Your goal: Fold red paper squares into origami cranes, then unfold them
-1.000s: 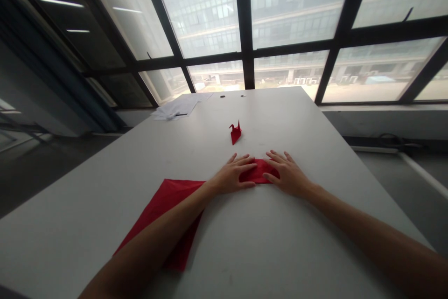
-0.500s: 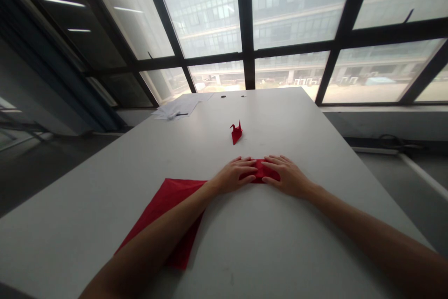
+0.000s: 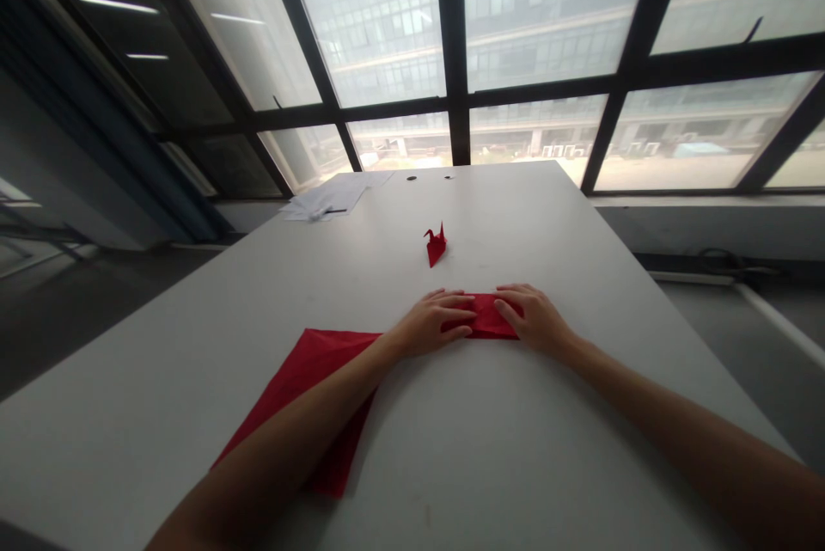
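A folded piece of red paper (image 3: 490,323) lies flat on the white table, with creases across its face. My left hand (image 3: 440,323) rests on its left part, fingers stretched out and a little apart. On the paper's right end lies my right hand (image 3: 532,319), its fingers extended and thumb spread, covering that corner. Just beyond the hands stands a red origami crane (image 3: 436,247). Under my left forearm is a larger sheet of red paper (image 3: 302,375), partly hidden by the arm.
The white table (image 3: 567,448) stretches toward large windows with dark frames (image 3: 457,44). White papers (image 3: 339,192) with a dark, pen-like object lie at the far left. Two small dark spots sit near the table's far edge. A blue curtain (image 3: 96,113) hangs at left.
My right hand has shifted slightly to the right along the folded paper, uncovering more of its middle. My left hand stays nearly in place.
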`<action>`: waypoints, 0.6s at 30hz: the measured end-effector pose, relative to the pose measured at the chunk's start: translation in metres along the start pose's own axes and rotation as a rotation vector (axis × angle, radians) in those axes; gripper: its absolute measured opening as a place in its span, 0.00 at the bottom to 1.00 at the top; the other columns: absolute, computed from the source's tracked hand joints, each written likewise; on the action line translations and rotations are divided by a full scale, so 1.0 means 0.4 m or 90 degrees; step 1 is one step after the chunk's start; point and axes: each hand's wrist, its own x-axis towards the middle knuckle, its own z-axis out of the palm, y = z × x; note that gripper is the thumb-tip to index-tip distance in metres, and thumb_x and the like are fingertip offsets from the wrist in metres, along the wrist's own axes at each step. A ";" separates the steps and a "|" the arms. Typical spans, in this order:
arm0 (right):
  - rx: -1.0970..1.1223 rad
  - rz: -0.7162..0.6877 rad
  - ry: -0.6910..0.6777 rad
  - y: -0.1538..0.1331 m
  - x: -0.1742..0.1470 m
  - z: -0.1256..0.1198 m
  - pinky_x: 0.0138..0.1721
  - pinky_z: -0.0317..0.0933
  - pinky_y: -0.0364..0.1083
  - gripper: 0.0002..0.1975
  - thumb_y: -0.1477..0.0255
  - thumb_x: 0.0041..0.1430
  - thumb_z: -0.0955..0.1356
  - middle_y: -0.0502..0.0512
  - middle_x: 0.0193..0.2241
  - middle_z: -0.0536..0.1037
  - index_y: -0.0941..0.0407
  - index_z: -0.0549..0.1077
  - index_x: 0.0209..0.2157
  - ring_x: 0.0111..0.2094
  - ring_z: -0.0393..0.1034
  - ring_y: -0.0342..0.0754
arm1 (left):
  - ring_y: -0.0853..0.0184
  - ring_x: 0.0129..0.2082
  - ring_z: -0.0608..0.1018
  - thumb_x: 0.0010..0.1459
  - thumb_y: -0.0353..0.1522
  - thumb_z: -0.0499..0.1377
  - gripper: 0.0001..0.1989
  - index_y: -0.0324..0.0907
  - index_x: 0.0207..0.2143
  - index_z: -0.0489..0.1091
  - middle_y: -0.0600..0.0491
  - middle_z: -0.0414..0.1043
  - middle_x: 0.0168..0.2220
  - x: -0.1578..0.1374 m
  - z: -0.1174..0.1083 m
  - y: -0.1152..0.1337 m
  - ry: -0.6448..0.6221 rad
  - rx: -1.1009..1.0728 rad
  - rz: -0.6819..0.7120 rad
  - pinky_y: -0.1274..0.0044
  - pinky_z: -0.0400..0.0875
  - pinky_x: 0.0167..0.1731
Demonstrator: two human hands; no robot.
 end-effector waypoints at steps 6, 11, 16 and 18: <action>-0.022 0.008 -0.001 0.004 0.000 -0.002 0.51 0.64 0.53 0.10 0.71 0.61 0.68 0.57 0.42 0.81 0.54 0.78 0.43 0.45 0.72 0.54 | 0.65 0.54 0.76 0.66 0.32 0.56 0.10 0.47 0.46 0.76 0.52 0.77 0.51 0.009 0.009 -0.001 0.011 -0.035 0.079 0.72 0.65 0.58; -0.060 0.005 -0.033 0.001 -0.006 -0.002 0.53 0.61 0.56 0.16 0.67 0.59 0.70 0.58 0.47 0.78 0.53 0.76 0.48 0.49 0.69 0.56 | 0.67 0.48 0.79 0.67 0.29 0.54 0.11 0.45 0.44 0.76 0.52 0.79 0.47 0.009 0.009 0.004 0.009 -0.029 0.063 0.76 0.70 0.52; -0.070 -0.066 -0.051 -0.031 -0.010 -0.016 0.56 0.58 0.58 0.22 0.58 0.60 0.69 0.59 0.52 0.75 0.52 0.72 0.54 0.53 0.66 0.58 | 0.67 0.42 0.81 0.66 0.30 0.54 0.10 0.44 0.42 0.76 0.50 0.80 0.42 0.010 0.005 0.009 0.029 0.000 0.030 0.77 0.72 0.47; -0.075 -0.092 -0.068 -0.044 -0.011 -0.019 0.56 0.58 0.57 0.20 0.60 0.61 0.69 0.58 0.52 0.76 0.51 0.73 0.53 0.52 0.67 0.57 | 0.67 0.41 0.80 0.67 0.31 0.54 0.09 0.43 0.42 0.75 0.51 0.80 0.41 0.011 0.007 0.010 0.029 0.008 0.023 0.77 0.72 0.46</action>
